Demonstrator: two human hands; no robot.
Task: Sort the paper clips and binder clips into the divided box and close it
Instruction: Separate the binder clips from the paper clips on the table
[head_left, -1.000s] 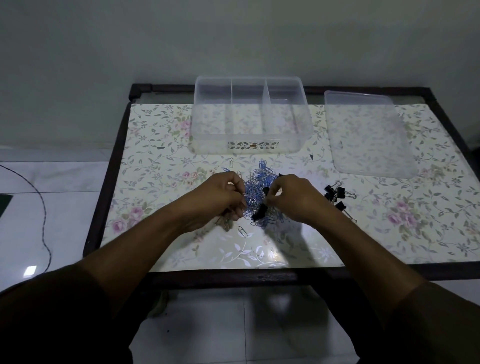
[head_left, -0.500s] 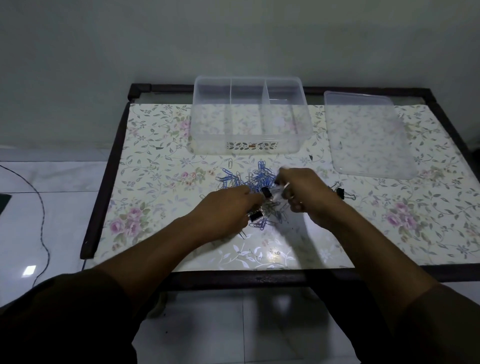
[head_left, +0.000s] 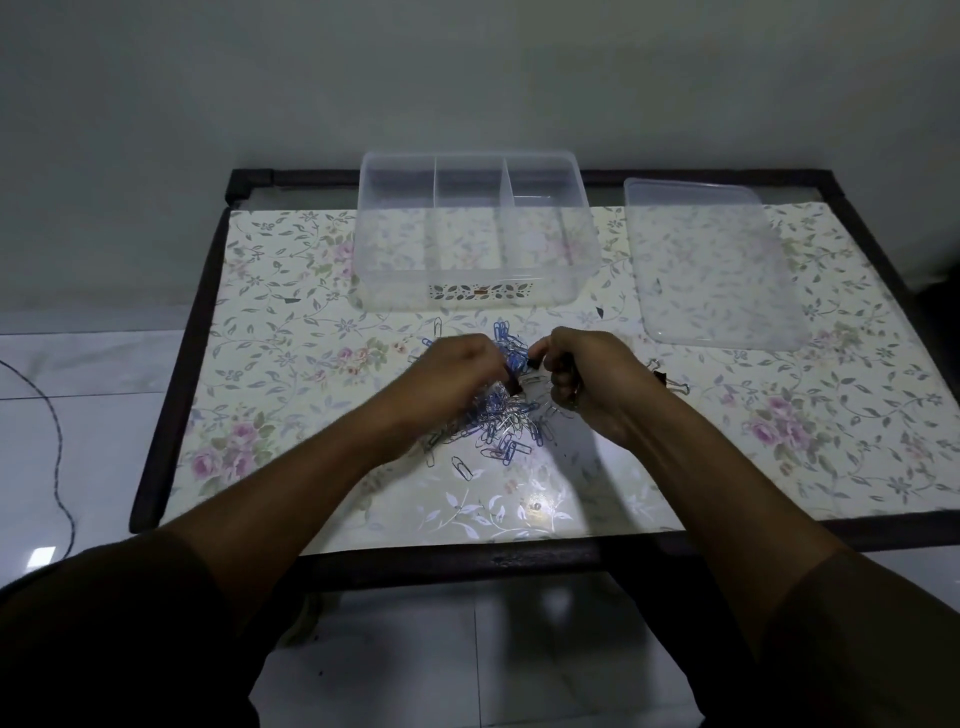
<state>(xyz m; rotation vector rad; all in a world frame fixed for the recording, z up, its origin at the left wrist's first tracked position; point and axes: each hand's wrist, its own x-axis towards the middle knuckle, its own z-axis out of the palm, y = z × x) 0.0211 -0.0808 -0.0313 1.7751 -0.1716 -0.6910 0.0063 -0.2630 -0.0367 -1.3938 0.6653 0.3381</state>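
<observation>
The paper clips (head_left: 506, 415) lay in a loose blue and silver heap on the floral table (head_left: 291, 332), just in front of the divided box (head_left: 475, 291), whose three compartments stood empty. The clear lid (head_left: 714, 265) lay flat to the box's right. A few black binder clips (head_left: 667, 379) rested just right of the heap.

Judged light, small and prone to tangling, the paper clips would best be pinched in small bunches; the binder clips, stiffer and springy, would be best taken by the black body, not the wire handles.

The left hand (head_left: 457, 379) was curled over the heap's left side, fingertips closed on a dark binder clip (head_left: 514, 382). The right hand (head_left: 592, 379) was fisted opposite, fingers closed around several clips; their kind could not be confirmed. Both forearms reached forward, converging over the heap.
</observation>
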